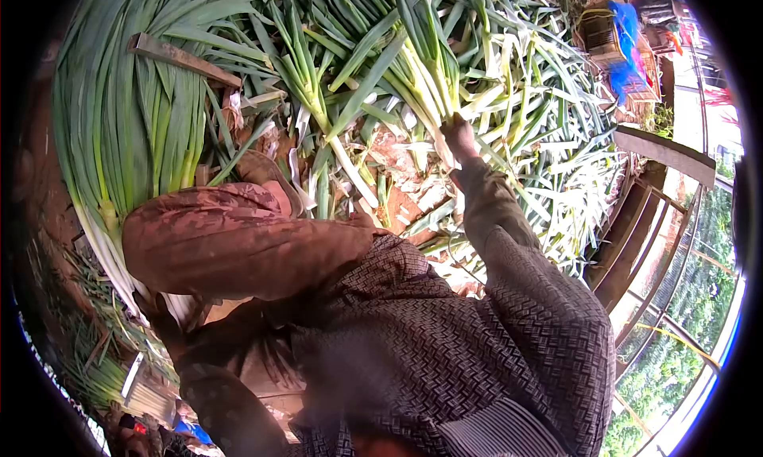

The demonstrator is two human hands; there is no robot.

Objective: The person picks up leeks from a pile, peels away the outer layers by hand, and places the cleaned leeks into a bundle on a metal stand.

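Note:
My right hand (459, 141) is closed around leeks (429, 75), near the lower end of their pale stems; their green leaves spread away from me. Down at the left, in shadow, my left hand (161, 318) is at the white ends of a large pile of leeks (131, 123); its fingers are too dark to make out. Between the two lies a single leek (346, 163) with a white stem, on the littered ground. Part of the big pile is hidden behind my bent knee (238, 238).
A wooden bar (187, 60) crosses the left pile. Loose leaves and trimmings (548, 155) heap up at the right. Beyond them stand crates with blue plastic (624, 48), a plank (664, 151) and a mesh fence (675, 298). More leeks (103, 381) lie at the lower left.

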